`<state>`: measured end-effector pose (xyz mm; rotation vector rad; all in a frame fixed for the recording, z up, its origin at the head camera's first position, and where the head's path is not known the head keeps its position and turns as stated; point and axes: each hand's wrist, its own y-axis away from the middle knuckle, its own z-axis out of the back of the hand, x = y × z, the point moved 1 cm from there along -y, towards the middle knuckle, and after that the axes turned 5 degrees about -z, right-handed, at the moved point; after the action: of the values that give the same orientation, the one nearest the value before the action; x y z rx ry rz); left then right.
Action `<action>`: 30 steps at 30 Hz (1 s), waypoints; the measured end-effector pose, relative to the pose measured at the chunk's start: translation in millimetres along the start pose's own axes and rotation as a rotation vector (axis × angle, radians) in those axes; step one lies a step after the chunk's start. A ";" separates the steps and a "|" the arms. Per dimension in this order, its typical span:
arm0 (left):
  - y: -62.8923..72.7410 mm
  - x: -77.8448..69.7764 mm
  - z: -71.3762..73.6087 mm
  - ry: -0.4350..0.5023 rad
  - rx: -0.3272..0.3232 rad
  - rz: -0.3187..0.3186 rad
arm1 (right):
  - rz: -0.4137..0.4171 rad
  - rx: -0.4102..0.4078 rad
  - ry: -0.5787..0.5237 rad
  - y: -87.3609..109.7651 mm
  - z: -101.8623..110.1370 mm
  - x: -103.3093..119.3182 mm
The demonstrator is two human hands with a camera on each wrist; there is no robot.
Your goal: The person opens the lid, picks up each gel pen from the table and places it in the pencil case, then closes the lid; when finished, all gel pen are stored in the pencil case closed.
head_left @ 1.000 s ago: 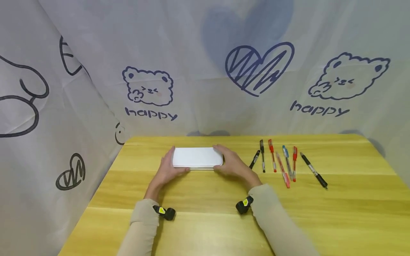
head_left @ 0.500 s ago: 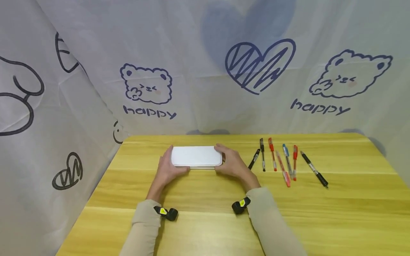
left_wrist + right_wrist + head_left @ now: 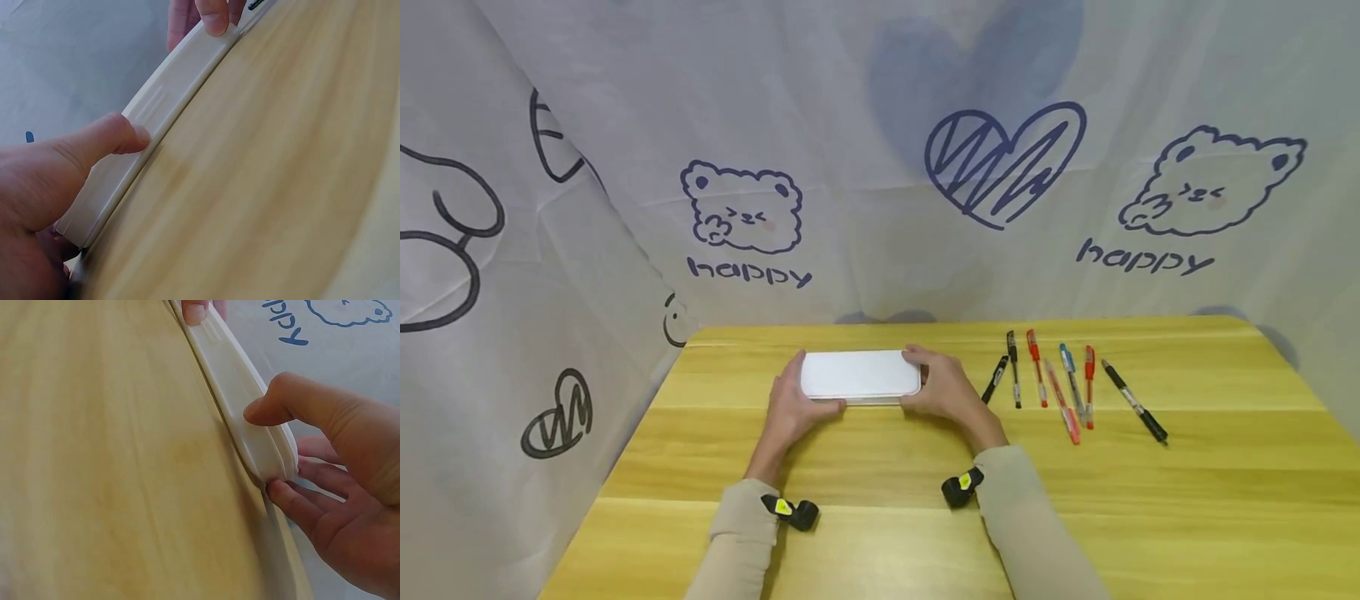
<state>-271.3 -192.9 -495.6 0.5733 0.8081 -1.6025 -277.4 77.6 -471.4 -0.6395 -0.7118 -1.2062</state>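
A white pencil case [image 3: 861, 373], long with rounded corners and its lid closed, lies toward the back of the table, left of the pens. My left hand [image 3: 793, 406] grips its left end, the thumb along the front side. At the other end my right hand [image 3: 951, 387] holds it, thumb on the front side and fingers around the end and back. In the left wrist view the left thumb presses the case's front wall [image 3: 159, 103] near the bottom edge. The right wrist view shows a lid seam running round the case's end [image 3: 275, 453].
Several pens lie to the right, among them a black one [image 3: 995, 380] close by my right hand, a red-capped one [image 3: 1090, 386], a blue-capped one [image 3: 1071, 375] and a larger black one [image 3: 1135, 402]. A printed white curtain [image 3: 880, 208] hangs behind the wooden table [image 3: 880, 467].
Both hands keep their hold on the pencil case, which stays in place on the table. My right forearm has drawn slightly to the left. The head view has shifted a little.
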 end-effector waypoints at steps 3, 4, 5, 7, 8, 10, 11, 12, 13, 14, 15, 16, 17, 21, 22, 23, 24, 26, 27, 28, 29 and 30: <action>3.4 2.2 -1.0 -0.001 -0.001 0.021 | -0.015 0.019 -0.033 1.3 0.2 0.0; 4.4 2.6 -1.0 -0.002 0.001 0.026 | -0.023 0.029 -0.051 1.7 1.2 0.4; 4.8 3.0 -1.1 -0.003 0.003 0.031 | -0.032 0.041 -0.069 1.5 2.6 0.4; 4.2 2.6 -0.3 0.007 0.005 0.032 | -0.049 0.059 -0.123 0.9 6.7 1.3; 3.4 1.9 0.4 0.016 0.008 0.030 | -0.064 0.062 -0.154 0.7 9.2 1.5; 1.4 0.5 2.1 0.034 0.008 0.036 | -0.090 0.067 -0.227 -0.2 13.0 0.3; 0.3 0.3 3.1 0.044 0.005 0.044 | -0.104 0.067 -0.266 -1.0 14.0 -1.3; -0.4 -0.1 4.3 0.057 -0.001 0.051 | -0.116 0.063 -0.311 -1.5 14.5 -2.6; -0.9 -0.2 5.4 0.068 -0.006 0.059 | -0.131 0.061 -0.360 -2.0 14.1 -4.3; -1.4 0.3 6.4 0.077 -0.012 0.065 | -0.141 0.053 -0.403 -2.4 13.3 -6.1; -1.7 0.9 7.4 0.086 -0.019 0.065 | -0.147 0.043 -0.447 -3.1 11.9 -8.0; -2.7 1.2 7.8 0.101 -0.025 0.063 | -0.155 0.028 -0.482 -3.7 11.0 -9.5; -3.5 1.3 8.0 0.110 -0.028 0.059 | -0.158 0.014 -0.509 -4.3 9.6 -11.0; -4.3 2.6 9.0 0.118 -0.032 0.040 | -0.182 -0.017 -0.615 -5.0 4.2 -11.0; -4.1 2.9 9.4 0.107 -0.032 0.039 | -0.191 -0.011 -0.646 -5.1 3.3 -10.3; -4.1 3.0 9.9 0.093 -0.027 0.034 | -0.199 -0.004 -0.666 -5.2 2.7 -9.5; -4.4 3.3 10.5 0.081 -0.022 0.028 | -0.204 0.004 -0.677 -5.6 2.6 -9.3; -3.1 4.3 12.4 0.051 -0.006 0.019 | -0.200 0.026 -0.674 -5.6 1.0 -9.5; -2.9 5.0 13.5 0.035 0.004 0.015 | -0.196 0.037 -0.663 -5.4 0.6 -9.4; -2.9 5.9 14.4 0.023 0.016 0.012 | -0.182 0.048 -0.643 -5.0 0.2 -9.5; -2.7 6.8 15.4 0.017 0.028 0.010 | -0.169 0.058 -0.620 -4.7 -0.3 -9.4; -2.4 7.8 16.4 0.009 0.040 0.009 | -0.154 0.067 -0.605 -4.7 -0.9 -9.5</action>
<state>-273.9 -210.3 -490.5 0.6122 0.7808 -1.6119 -283.7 81.5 -479.1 -0.9199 -1.3214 -1.1248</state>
